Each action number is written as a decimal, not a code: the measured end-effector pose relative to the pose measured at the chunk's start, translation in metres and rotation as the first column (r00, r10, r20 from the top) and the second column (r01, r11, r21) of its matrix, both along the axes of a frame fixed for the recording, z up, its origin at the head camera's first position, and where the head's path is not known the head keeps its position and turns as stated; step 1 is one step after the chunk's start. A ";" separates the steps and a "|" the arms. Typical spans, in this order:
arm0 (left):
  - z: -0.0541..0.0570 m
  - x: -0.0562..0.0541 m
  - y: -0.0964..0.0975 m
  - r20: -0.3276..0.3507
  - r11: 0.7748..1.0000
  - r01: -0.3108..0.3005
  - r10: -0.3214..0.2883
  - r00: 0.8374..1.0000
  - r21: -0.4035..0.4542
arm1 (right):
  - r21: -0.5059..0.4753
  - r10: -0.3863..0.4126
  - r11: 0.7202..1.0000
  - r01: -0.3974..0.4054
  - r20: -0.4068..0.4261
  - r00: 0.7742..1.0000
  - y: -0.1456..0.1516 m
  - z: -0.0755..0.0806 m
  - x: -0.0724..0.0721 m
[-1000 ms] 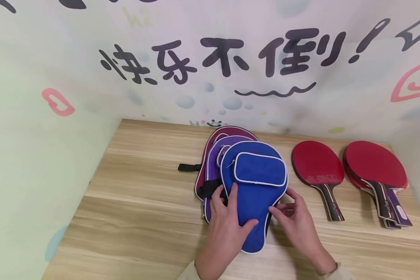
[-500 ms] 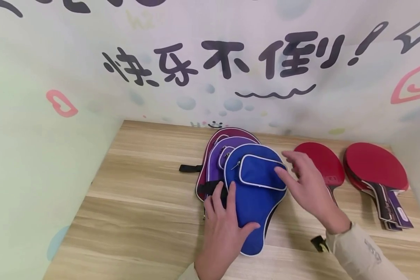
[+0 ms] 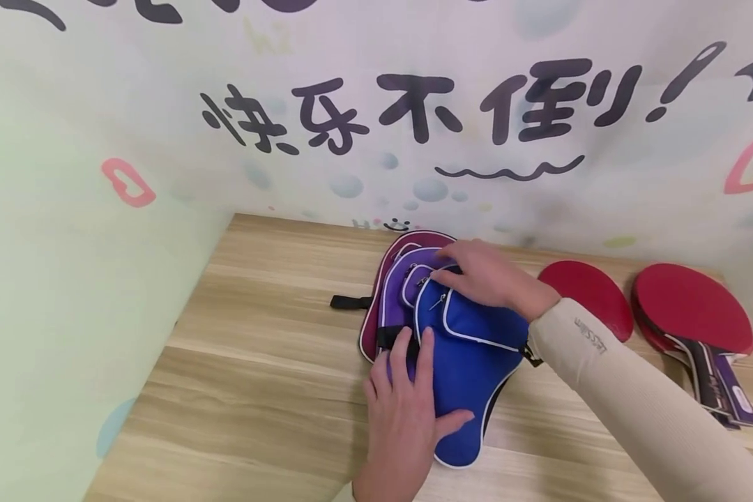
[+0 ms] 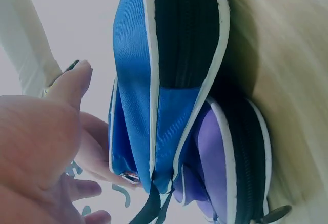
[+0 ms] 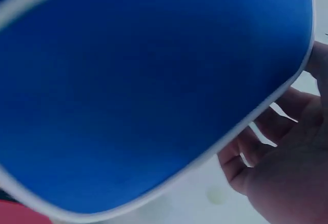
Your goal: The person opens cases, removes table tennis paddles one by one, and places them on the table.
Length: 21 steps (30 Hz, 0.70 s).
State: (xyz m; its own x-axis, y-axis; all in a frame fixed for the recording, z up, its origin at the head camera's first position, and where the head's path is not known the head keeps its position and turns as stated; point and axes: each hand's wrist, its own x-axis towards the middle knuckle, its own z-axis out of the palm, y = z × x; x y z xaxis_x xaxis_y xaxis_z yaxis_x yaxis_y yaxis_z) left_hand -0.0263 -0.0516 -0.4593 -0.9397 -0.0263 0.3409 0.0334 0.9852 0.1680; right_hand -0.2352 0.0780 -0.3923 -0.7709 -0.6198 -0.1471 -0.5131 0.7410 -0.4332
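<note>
A blue table tennis bat case (image 3: 470,369) with white piping lies on top of a purple case (image 3: 394,296) and a maroon case (image 3: 376,314). My left hand (image 3: 404,408) rests at the blue case's lower left side, fingers extended and thumb apart over its narrow part. In the left wrist view, that hand (image 4: 41,147) is beside the blue case (image 4: 133,55), its zipped side showing. My right hand (image 3: 492,275) reaches over the blue case's top edge, thumb near a small zipper pull (image 3: 422,282). The right wrist view shows its fingers (image 5: 274,124) relaxed beyond the white-piped edge.
Red table tennis bats lie to the right: one bat (image 3: 590,293) partly behind the right sleeve (image 3: 627,376), and a stack of bats (image 3: 693,307) farther over. A black strap (image 3: 350,302) sticks out leftward. Behind the wooden table (image 3: 251,390) stands a printed wall (image 3: 326,181).
My right hand has left the blue case's lower right side and swung up and left to its top edge. My left hand stays at the case's left side.
</note>
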 end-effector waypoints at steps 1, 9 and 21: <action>0.000 -0.001 0.000 -0.052 1.000 0.020 -0.020 0.998 -0.005 | 0.013 0.017 1.000 -0.017 0.004 1.000 -0.003 0.000 -0.003; -0.008 -0.026 -0.011 -0.036 0.900 0.432 -0.435 0.900 -0.060 | 0.071 0.080 0.994 -0.083 0.055 0.995 -0.015 0.001 -0.015; -0.014 -0.048 -0.016 0.121 0.863 0.484 -0.470 0.874 -0.147 | 0.247 0.116 0.956 -0.161 0.187 0.976 -0.032 0.009 -0.026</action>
State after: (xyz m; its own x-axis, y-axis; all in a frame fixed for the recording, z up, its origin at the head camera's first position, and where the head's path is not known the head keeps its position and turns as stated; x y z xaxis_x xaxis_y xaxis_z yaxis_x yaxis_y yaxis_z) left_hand -0.0747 -0.0677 -0.4737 -0.8464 0.4827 0.2250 0.5000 0.8657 0.0237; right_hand -0.2608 0.0455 -0.3834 -0.6305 -0.6414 -0.4371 -0.5546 0.7663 -0.3245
